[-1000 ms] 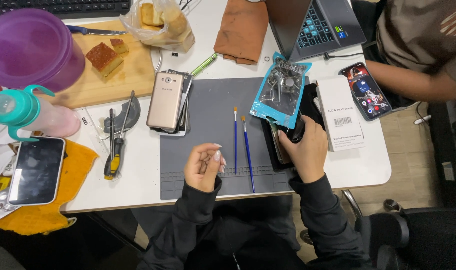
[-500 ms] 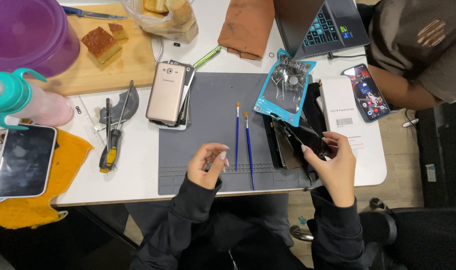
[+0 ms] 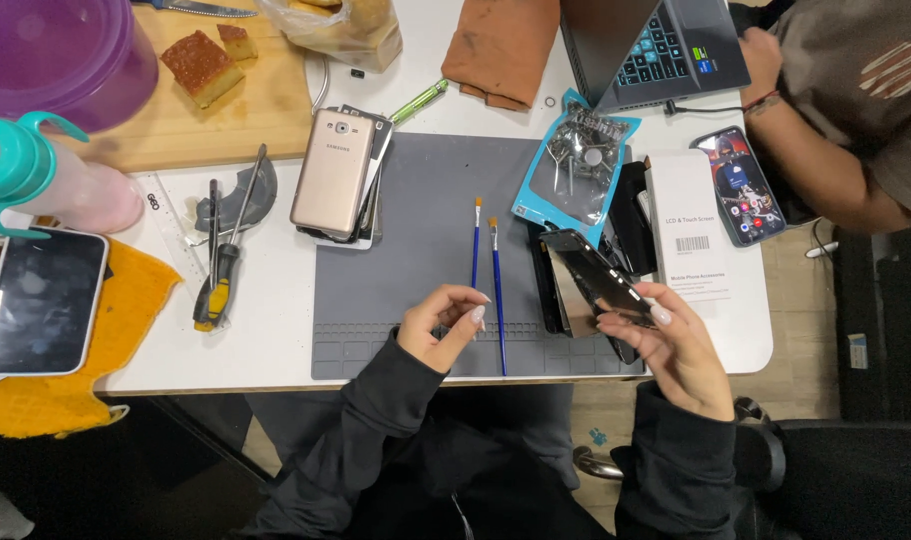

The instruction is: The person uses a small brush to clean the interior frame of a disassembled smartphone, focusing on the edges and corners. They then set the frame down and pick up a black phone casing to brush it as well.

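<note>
We begin far out to the left of our fingers, where a tablet (image 3: 41,300) lies on a yellow cloth (image 3: 126,300) at the counter (image 3: 266,330) edge, with a teal-capped bottle (image 3: 46,185) just above it. Closer in, a yellow-handled screwdriver (image 3: 219,265) lies beside a gold phone (image 3: 333,172) that rests face down on a small stack, at the edge of the grey mat (image 3: 426,230).

Our left hand (image 3: 441,325) hovers over the lower part of that mat. Its fingers (image 3: 466,300) are curled loosely together, and we cannot tell whether they pinch anything small. Just to their right lie two blue paintbrushes (image 3: 497,300), side by side and pointing away from us.

Further right, our right hand (image 3: 676,350) holds a black phone screen (image 3: 596,280), tilted above the mat's right edge; the fingers (image 3: 656,315) are clamped on its near end. Beyond them lie a blue-edged packet of parts (image 3: 581,165) and a white box (image 3: 691,235). To the far right, another person's arm (image 3: 826,170) rests by a lit phone (image 3: 741,185) and a laptop (image 3: 656,45).
</note>
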